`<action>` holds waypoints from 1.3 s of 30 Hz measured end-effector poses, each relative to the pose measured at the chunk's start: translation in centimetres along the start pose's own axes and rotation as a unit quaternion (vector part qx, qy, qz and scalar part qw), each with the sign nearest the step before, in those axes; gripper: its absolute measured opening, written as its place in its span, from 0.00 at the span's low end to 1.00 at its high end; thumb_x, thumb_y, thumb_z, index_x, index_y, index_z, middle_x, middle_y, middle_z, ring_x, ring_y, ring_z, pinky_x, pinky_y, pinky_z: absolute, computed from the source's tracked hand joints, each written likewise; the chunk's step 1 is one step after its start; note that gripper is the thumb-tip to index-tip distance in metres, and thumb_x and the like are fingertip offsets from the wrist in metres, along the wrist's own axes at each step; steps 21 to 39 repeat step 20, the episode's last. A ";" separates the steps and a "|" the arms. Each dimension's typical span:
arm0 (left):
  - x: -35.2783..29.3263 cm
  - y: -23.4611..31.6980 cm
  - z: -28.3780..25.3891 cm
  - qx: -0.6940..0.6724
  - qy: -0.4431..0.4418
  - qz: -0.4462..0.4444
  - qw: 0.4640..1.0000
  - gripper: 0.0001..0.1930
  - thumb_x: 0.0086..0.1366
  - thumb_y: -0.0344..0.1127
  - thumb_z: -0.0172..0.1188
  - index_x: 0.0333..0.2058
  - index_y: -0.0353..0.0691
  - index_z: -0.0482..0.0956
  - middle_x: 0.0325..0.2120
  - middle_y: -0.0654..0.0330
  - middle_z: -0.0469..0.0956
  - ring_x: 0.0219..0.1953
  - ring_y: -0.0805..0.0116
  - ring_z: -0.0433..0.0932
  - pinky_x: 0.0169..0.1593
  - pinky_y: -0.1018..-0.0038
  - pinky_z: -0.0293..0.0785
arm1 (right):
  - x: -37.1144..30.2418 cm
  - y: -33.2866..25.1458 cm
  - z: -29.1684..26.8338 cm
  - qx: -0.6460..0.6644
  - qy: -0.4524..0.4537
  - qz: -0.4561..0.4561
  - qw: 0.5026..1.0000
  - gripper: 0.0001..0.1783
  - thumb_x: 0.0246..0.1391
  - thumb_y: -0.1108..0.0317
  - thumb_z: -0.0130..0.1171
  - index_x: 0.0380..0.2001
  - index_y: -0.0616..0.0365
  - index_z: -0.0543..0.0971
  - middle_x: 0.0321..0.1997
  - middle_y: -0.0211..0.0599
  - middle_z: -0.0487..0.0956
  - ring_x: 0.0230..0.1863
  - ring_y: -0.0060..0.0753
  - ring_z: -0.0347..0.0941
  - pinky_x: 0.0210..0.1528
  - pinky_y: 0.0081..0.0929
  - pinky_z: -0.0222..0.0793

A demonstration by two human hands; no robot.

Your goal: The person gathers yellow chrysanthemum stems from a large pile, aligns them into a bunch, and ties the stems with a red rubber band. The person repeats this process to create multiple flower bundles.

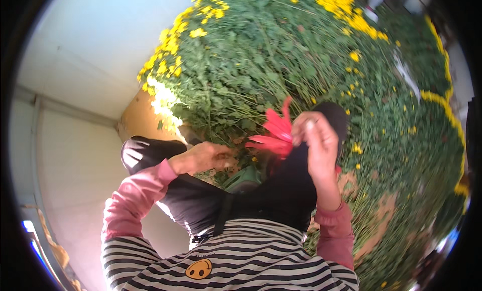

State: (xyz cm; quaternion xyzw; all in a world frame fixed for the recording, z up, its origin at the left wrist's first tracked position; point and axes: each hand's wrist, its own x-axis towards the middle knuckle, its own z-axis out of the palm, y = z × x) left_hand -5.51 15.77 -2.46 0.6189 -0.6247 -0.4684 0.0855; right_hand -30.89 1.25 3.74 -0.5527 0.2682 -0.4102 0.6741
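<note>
My right hand is over my right thigh, its fingers curled together. Beside its fingertips a bunch of red plastic-looking strips fans out across the inner thigh, and another bit of red shows beyond my wrist. Whether the fingers grip a strip is hidden. My left hand hovers by my left knee, fingers bent and smeared by motion, so I cannot make out anything in it. Between my legs, low down, sits a green object, partly covered by my thighs. Cut green flower stems lie heaped just past my knees.
Yellow blossoms edge the heap at left, and more yellow blossoms line its far right. A pale wall rises on my left. Loose stems cover brown ground on the right. A white strip lies among the greenery.
</note>
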 end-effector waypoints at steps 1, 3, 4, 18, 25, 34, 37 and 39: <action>0.3 -1.1 -0.5 0.011 0.029 0.058 0.998 0.21 0.61 0.41 0.60 0.48 0.34 0.73 0.36 0.48 0.78 0.41 0.52 0.78 0.44 0.64 0.74 | 0.3 0.3 1.9 -0.017 -0.075 0.036 0.996 0.09 0.63 0.71 0.47 0.37 0.63 0.75 0.29 0.30 0.76 0.27 0.17 0.70 0.31 0.15 0.68; 1.4 -2.3 -0.1 0.046 0.033 0.028 0.998 0.21 0.60 0.42 0.60 0.47 0.34 0.74 0.35 0.46 0.78 0.40 0.49 0.77 0.42 0.62 0.73 | 0.7 2.1 3.7 -0.090 -0.216 0.083 0.969 0.08 0.62 0.72 0.48 0.35 0.63 0.76 0.30 0.31 0.78 0.28 0.17 0.72 0.31 0.16 0.68; 1.6 -3.4 -0.6 0.057 0.035 0.011 0.998 0.21 0.60 0.43 0.60 0.47 0.34 0.74 0.35 0.46 0.78 0.39 0.48 0.77 0.41 0.61 0.73 | 1.7 4.3 5.1 -0.110 -0.259 0.119 0.952 0.08 0.62 0.71 0.49 0.35 0.63 0.76 0.29 0.31 0.78 0.28 0.17 0.72 0.30 0.16 0.68; 2.3 -10.4 -15.4 -0.092 0.313 -0.119 0.938 0.21 0.59 0.46 0.59 0.45 0.38 0.76 0.40 0.47 0.78 0.44 0.51 0.77 0.47 0.61 0.72 | 23.8 37.2 20.8 -0.030 -0.058 0.342 0.937 0.35 0.57 0.60 0.58 0.64 0.54 0.58 0.61 0.49 0.67 0.58 0.42 0.67 0.52 0.42 0.67; 1.8 -12.5 -16.3 -0.133 0.360 -0.154 0.911 0.21 0.59 0.46 0.60 0.46 0.38 0.76 0.41 0.47 0.78 0.44 0.52 0.78 0.47 0.62 0.72 | 23.5 38.8 22.8 0.020 -0.131 0.348 0.928 0.46 0.50 0.56 0.65 0.67 0.46 0.52 0.62 0.49 0.66 0.58 0.41 0.67 0.50 0.40 0.69; 1.8 -12.5 -16.3 -0.133 0.360 -0.154 0.911 0.21 0.59 0.46 0.60 0.46 0.38 0.76 0.41 0.47 0.78 0.44 0.52 0.78 0.47 0.62 0.72 | 23.5 38.8 22.8 0.020 -0.131 0.348 0.928 0.46 0.50 0.56 0.65 0.67 0.46 0.52 0.62 0.49 0.66 0.58 0.41 0.67 0.50 0.40 0.69; 1.8 -12.5 -16.3 -0.133 0.360 -0.154 0.911 0.21 0.59 0.46 0.60 0.46 0.38 0.76 0.41 0.47 0.78 0.44 0.52 0.78 0.47 0.62 0.72 | 23.5 38.8 22.8 0.020 -0.131 0.348 0.928 0.46 0.50 0.56 0.65 0.67 0.46 0.52 0.62 0.49 0.66 0.58 0.41 0.67 0.50 0.40 0.69; 1.8 -12.5 -16.3 -0.133 0.360 -0.154 0.911 0.21 0.59 0.46 0.60 0.46 0.38 0.76 0.41 0.47 0.78 0.44 0.52 0.78 0.47 0.62 0.72 | 23.5 38.8 22.8 0.020 -0.131 0.348 0.928 0.46 0.50 0.56 0.65 0.67 0.46 0.52 0.62 0.49 0.66 0.58 0.41 0.67 0.50 0.40 0.69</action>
